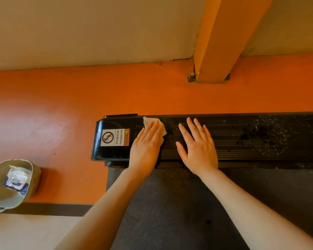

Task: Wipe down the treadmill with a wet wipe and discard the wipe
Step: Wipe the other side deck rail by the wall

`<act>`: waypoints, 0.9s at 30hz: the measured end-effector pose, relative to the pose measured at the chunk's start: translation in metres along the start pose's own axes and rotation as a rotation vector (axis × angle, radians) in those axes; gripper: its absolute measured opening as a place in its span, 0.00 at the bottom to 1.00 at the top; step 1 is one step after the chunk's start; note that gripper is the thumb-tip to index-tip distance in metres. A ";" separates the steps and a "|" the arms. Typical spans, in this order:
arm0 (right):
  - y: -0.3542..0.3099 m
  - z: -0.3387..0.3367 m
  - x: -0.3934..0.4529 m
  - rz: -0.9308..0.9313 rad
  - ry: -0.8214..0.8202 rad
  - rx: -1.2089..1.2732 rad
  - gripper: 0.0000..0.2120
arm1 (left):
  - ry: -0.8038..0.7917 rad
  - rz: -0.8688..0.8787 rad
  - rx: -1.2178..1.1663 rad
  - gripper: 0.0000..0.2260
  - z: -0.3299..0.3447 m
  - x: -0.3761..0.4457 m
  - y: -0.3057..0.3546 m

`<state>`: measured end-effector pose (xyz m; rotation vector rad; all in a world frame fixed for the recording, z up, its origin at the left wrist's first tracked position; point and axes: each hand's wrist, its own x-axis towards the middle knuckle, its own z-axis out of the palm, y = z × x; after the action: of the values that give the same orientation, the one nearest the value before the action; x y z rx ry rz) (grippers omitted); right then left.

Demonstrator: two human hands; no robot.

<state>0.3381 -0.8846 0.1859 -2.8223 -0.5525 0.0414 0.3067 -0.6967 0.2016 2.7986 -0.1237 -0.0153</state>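
Two bare forearms reaching up from the bottom edge, elbows cut off by the frame. Beneath them, grey textured treadmill belt [170,204], running out of view at right and below. Left hand [146,147] laid flat, fingers straight and together, pressing a pale wet wipe [161,126] onto the black ribbed side rail [242,138]; most of the wipe hidden under the fingers, only a crumpled corner and edge showing. Right hand [197,147] just beside it, fingers spread, palm flat on the same rail, holding nothing. Pale specks and dark blotches scattered over the rail farther right. Black end cap [114,138] with a warning sticker [115,137] just left of the wipe. Well apart at left on the orange floor [61,114], a grey basket [0,192] holding a packet of wipes [17,179], partly cut off. Orange post [222,42] rising behind.
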 end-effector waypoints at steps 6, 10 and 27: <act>0.001 -0.004 0.001 -0.007 -0.016 0.051 0.29 | -0.022 -0.019 0.003 0.23 0.003 -0.001 0.009; 0.011 -0.007 -0.004 0.011 0.019 0.062 0.28 | 0.002 0.036 0.041 0.24 0.015 -0.055 0.020; 0.024 -0.005 -0.009 0.003 0.039 0.052 0.26 | -0.055 0.034 0.090 0.24 -0.022 0.017 -0.032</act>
<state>0.3391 -0.9104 0.1839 -2.7673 -0.5312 0.0011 0.3268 -0.6609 0.2117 2.8868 -0.1902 -0.0797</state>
